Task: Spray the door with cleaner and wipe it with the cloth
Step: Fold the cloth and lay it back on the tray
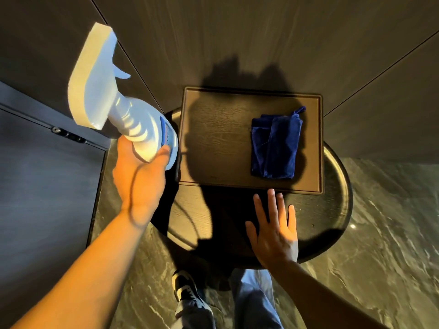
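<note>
Your left hand (140,176) is wrapped around the lower body of the spray bottle (133,119), fingers curled around its base. You hold the bottle up off the worktop (332,222), tilted so its white trigger head points up and to the left, toward the dark panels at the upper left. The bottle is white with a blue label near your fingers.

Your right hand (273,229) is open, palm down, fingers spread and pointing away from you. It lies over the round dark worktop, just short of the near edge of the tray (213,138); whether it presses on the surface or hovers just above it cannot be told. It grips nothing.

The rectangular brown tray sits on the worktop, at its far side, against the wall. The cloth (275,143) lies folded on the right half of the tray, dark blue, with a small loop at its far right corner. It is well apart from both hands.

The door (47,174) stands at your left, a dark grey panel with a small metal fitting on its upper edge, close to the bottle.

A strong shadow falls across the tray and worktop. Below, your jeans (254,302) and one dark shoe (185,288) show above a marbled floor (380,257).
</note>
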